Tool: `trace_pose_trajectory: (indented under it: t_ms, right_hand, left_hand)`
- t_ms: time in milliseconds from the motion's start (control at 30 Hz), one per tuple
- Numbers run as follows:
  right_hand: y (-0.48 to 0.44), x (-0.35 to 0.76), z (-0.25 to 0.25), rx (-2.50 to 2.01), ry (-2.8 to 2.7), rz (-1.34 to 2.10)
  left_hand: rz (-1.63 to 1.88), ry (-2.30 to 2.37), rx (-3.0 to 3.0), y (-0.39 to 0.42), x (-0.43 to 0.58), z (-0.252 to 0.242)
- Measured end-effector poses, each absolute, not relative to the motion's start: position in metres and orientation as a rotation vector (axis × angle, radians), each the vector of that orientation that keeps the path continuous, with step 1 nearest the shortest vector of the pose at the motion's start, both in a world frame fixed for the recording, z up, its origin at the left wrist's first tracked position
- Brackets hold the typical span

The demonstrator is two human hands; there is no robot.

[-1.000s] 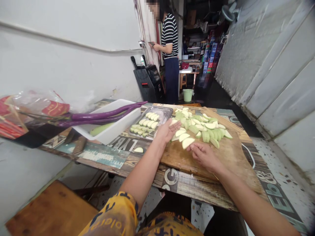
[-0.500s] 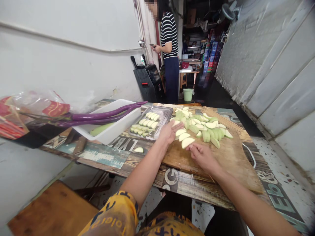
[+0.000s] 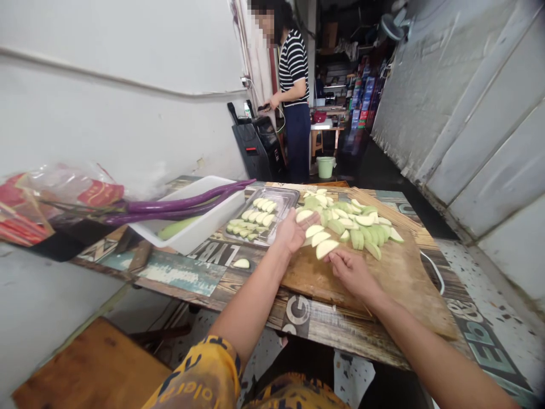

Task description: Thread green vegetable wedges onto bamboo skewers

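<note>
My left hand is palm up at the left edge of the wooden cutting board, a half-moon zucchini slice between its thumb and fingers. Just right of it, my right hand pinches a thin skewer, mostly hidden, by the lowest of several zucchini slices lined up in a row. The stick's tail shows below this hand. Behind both hands lies a heap of cut slices, pale green at the rind and whitish inside. A clear tray holds rows of skewered slices to the left.
A white box with long purple eggplants and a green vegetable stands left. One loose slice lies on the table. Bare skewers are behind the board. Plastic packaging sits far left. A person stands beyond the table.
The slice at my left hand now shows in front of its fingers. My right hand has barely moved. The person behind has lowered a hand towards the black machine.
</note>
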State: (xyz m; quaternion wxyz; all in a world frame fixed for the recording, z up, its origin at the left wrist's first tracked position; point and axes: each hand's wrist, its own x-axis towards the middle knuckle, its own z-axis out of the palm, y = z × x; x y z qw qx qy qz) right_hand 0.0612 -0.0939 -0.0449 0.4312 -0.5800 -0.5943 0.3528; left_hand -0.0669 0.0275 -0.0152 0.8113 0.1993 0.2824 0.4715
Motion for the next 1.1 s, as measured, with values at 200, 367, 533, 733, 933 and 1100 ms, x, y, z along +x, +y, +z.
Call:
trace_pose_trajectory:
  t_ms: [200,367,533,733,933,1100]
  right_hand:
    - [-0.096,0.059,-0.046,-1.562,-1.755,0.398]
    - [-0.097,0.058,-0.044,-1.497,-1.634,0.624]
    - [-0.097,0.057,-0.039,-1.293,-1.111,1.374]
    - [-0.096,0.053,-0.044,-1.315,-1.14,1.253]
    - [-0.093,0.052,-0.048,-1.379,-1.299,1.027]
    - [-0.093,0.053,-0.048,-1.41,-1.336,0.938]
  left_hand:
    - [1.067,0.645,0.486,0.023,-0.062,-0.016]
    - [1.072,0.653,0.526,0.02,-0.059,-0.016]
    - [1.069,0.639,0.523,0.022,-0.059,-0.02]
    - [1.082,0.658,0.509,0.019,-0.056,-0.02]
    - [1.041,0.69,0.541,0.012,-0.049,-0.021]
    - [1.048,0.69,0.58,0.011,-0.046,-0.025]
